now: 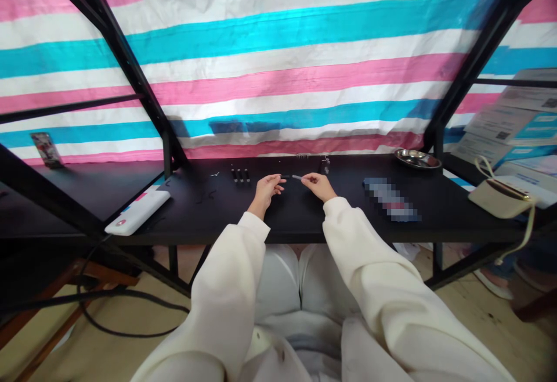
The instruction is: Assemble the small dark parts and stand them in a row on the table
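Over the middle of the black table (296,219), my left hand (267,191) pinches a small dark stick-like piece (285,176) between thumb and fingertips. Facing it, my right hand (318,185) grips a short grey stick-like piece (296,177). The tips of the two pieces point at each other with a slight gap between them. What exactly they are is too small to tell. Left of my left hand, several short black cylinders with pale lower ends (240,176) stand in a row. Beyond my right hand lie a small dark item and some tiny silvery bits (325,166).
A round metal dish (418,159) sits at the back right, with a blurred-out packet (390,199) nearer. The white power strip (138,212) lies at left, its cable hanging down. A cream purse (500,196) rests at far right. Black frame posts (172,150) flank the table before striped sheeting.
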